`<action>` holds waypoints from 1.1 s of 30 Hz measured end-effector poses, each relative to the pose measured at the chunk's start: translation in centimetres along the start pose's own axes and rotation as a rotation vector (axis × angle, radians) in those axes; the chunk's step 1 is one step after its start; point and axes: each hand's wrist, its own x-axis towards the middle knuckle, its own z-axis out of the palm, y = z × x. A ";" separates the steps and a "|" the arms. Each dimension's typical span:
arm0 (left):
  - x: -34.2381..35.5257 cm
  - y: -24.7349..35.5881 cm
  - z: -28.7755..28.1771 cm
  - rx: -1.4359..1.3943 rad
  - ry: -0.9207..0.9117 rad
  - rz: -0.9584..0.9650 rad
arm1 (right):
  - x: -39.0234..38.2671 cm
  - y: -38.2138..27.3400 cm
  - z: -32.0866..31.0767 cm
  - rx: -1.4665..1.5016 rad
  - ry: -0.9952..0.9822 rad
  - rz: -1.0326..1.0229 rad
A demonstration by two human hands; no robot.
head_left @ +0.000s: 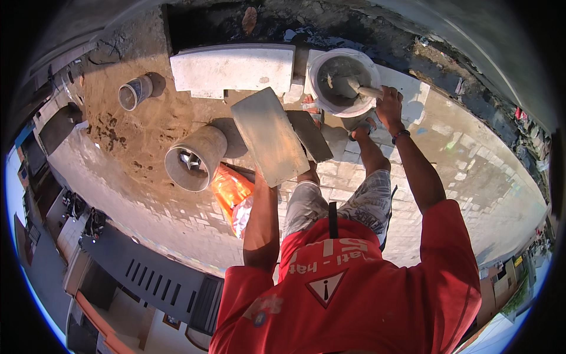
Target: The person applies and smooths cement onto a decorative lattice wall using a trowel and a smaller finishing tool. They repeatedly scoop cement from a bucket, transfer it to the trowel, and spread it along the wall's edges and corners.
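A flat, dusty rectangular board (268, 133) is held up in front of my body by my left hand (260, 184), whose fingers are mostly hidden beneath it. My right hand (390, 109) grips the handle of a trowel (352, 86), its blade down inside a round whitish bucket (312, 79) of grey wet mix. My sandalled feet stand just below the bucket.
A long white slab (233, 65) borders a dark drain (306, 29). On the sandy ground lie a small bucket (135, 94) and a larger bucket (200, 150) with items inside, beside an orange sack (230, 192). Parked motorbikes (88, 218) stand at the far left.
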 end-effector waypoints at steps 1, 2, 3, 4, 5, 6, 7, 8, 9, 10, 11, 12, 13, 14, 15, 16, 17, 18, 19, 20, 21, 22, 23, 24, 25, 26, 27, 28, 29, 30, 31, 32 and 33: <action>-0.5 0.1 -0.4 0.003 0.012 0.001 | 1.7 -0.6 -0.6 -0.133 -0.107 0.065; -0.9 0.2 -0.4 0.005 0.022 -0.004 | 3.2 0.4 0.7 -0.140 -0.239 0.065; -1.1 0.6 -0.4 0.018 0.028 -0.014 | 4.7 2.2 2.5 -0.143 -0.369 0.069; -1.4 0.6 -0.6 0.016 0.034 -0.014 | 5.5 2.0 2.6 -0.152 -0.503 0.060; -1.7 0.6 -0.8 0.016 0.041 -0.013 | 5.8 1.7 3.0 -0.158 -0.510 0.028; -1.9 0.6 -1.0 0.018 0.048 -0.018 | 5.7 1.4 3.4 -0.175 -0.572 -0.004; -2.2 0.5 -1.2 0.018 0.059 -0.013 | 5.5 0.3 2.8 -0.194 -0.636 -0.044; -2.5 0.3 -1.4 0.011 0.065 -0.013 | 5.3 -0.8 2.0 -0.217 -0.698 -0.082; -2.7 0.0 -1.6 0.004 0.070 -0.012 | 5.2 -1.6 1.5 -0.163 -0.775 -0.092; -2.9 0.0 -1.5 0.005 0.073 -0.012 | 4.7 -2.0 1.4 -0.162 -0.703 -0.116; -3.1 0.1 -1.5 0.007 0.077 -0.015 | 3.9 -2.4 1.4 -0.160 -0.630 -0.140; -3.1 0.1 -1.5 0.013 0.075 -0.016 | 3.1 -2.7 1.3 -0.158 -0.557 -0.163; -3.1 0.0 -1.5 0.009 0.077 -0.017 | 2.6 -3.4 0.8 -0.168 -0.544 -0.151; -3.1 0.0 -1.5 0.014 0.076 -0.014 | 2.2 -3.5 0.8 -0.183 -0.507 -0.143; -3.2 -0.1 -1.6 0.015 0.078 -0.013 | 1.8 -3.6 0.9 -0.198 -0.471 -0.135; -3.1 0.0 -1.6 0.025 0.077 -0.014 | 1.6 -3.9 0.9 -0.209 -0.433 -0.124; -3.1 0.0 -1.6 0.031 0.077 -0.012 | 1.6 -4.1 0.8 -0.205 -0.417 -0.121; -3.1 0.1 -1.6 0.036 0.078 -0.011 | 1.8 -4.2 0.6 -0.200 -0.401 -0.118; -3.0 0.2 -1.5 0.045 0.075 -0.013 | 1.8 -4.2 0.5 -0.194 -0.384 -0.109; -2.9 0.3 -1.3 0.053 0.076 -0.014 | 1.8 -4.2 1.0 -0.177 -0.396 -0.127; -2.9 0.4 -1.2 0.060 0.075 -0.014 | 1.8 -4.3 1.6 -0.160 -0.407 -0.145; -2.9 0.5 -1.1 0.065 0.075 -0.015 | 1.8 -4.4 1.9 -0.144 -0.417 -0.166; -2.9 0.5 -0.9 0.072 0.073 -0.014 | 1.8 -4.5 2.2 -0.134 -0.415 -0.152; -2.8 0.5 -0.8 0.075 0.076 -0.013 | 1.8 -4.7 2.5 -0.124 -0.412 -0.137; -2.8 0.4 -0.4 0.079 0.084 -0.013 | 1.7 -4.7 2.8 -0.115 -0.411 -0.124; -2.8 0.5 0.0 0.080 0.094 -0.012 | 1.8 -4.6 3.1 -0.109 -0.418 -0.107; -2.7 0.4 0.5 0.082 0.115 -0.017 | 1.9 -4.5 3.3 -0.102 -0.425 -0.090; -2.7 0.3 1.1 0.084 0.137 -0.023 | 1.9 -4.6 3.3 -0.096 -0.432 -0.072; -2.5 0.3 1.4 0.086 0.158 -0.028 | 1.9 -4.6 3.2 -0.100 -0.435 -0.077; -2.5 0.3 1.4 0.108 0.152 -0.030 | 1.9 -4.5 3.0 -0.105 -0.437 -0.082; -2.4 0.4 1.3 0.130 0.147 -0.030 | 1.9 -4.5 2.8 -0.108 -0.440 -0.087; -2.4 0.4 1.2 0.153 0.142 -0.031 | 1.8 -4.6 2.7 -0.110 -0.435 -0.089; -2.2 0.4 0.9 0.174 0.139 -0.026 | 1.7 -4.7 2.6 -0.112 -0.429 -0.091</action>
